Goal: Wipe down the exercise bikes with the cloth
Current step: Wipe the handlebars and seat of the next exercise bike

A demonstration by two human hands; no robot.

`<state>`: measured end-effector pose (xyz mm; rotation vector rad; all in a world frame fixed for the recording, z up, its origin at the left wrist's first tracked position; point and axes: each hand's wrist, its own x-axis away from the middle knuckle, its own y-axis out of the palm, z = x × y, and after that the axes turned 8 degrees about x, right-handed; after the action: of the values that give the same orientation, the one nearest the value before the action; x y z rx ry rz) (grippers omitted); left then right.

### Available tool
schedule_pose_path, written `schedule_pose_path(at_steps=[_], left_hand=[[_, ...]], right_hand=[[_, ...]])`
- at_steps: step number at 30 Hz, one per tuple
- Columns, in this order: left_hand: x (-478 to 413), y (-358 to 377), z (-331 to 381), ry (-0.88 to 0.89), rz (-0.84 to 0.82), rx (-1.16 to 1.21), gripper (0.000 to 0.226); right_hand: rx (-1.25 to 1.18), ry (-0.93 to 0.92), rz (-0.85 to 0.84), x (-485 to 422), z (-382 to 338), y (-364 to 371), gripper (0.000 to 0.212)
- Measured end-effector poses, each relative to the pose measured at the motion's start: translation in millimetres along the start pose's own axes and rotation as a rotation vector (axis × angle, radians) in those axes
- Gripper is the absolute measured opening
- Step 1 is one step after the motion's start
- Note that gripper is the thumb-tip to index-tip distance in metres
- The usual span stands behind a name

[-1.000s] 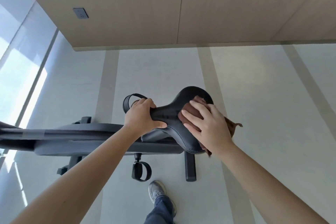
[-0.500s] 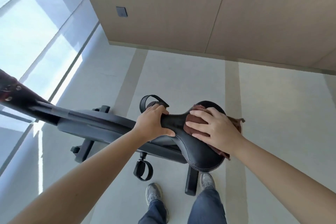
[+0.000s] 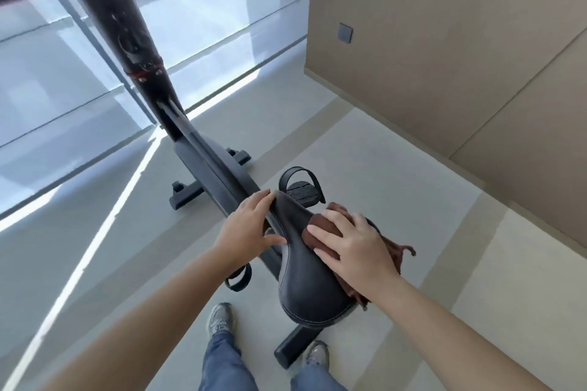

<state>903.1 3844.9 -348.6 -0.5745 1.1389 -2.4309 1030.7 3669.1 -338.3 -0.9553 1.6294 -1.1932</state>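
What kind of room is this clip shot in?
Likely a small gym or fitness room: black exercise bike on a grey floor, tall windows along one side, plain panelled wall.

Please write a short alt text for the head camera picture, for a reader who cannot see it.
Seen from above, a person's right hand presses a brown cloth flat on the black saddle of an exercise bike, while the left hand grips the saddle's narrow front end. The bike stands on a pale floor near a large window.
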Motion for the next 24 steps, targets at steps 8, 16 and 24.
schedule_pose_path(at_steps=[8,16,24], left_hand=[[68,51,31,-0.138,0.067,0.295,0.084],[88,71,48,-0.120,0.192,0.271,0.071],[106,85,63,-0.159,0.332,0.077,0.067]], right_hand=[[-0.141,-0.036,-0.262,-75,-3,22,0.043],[-0.116,-0.150,-0.096,9,34,-8,0.037],[-0.088,-0.044,-0.231,-49,10,10,0.040]])
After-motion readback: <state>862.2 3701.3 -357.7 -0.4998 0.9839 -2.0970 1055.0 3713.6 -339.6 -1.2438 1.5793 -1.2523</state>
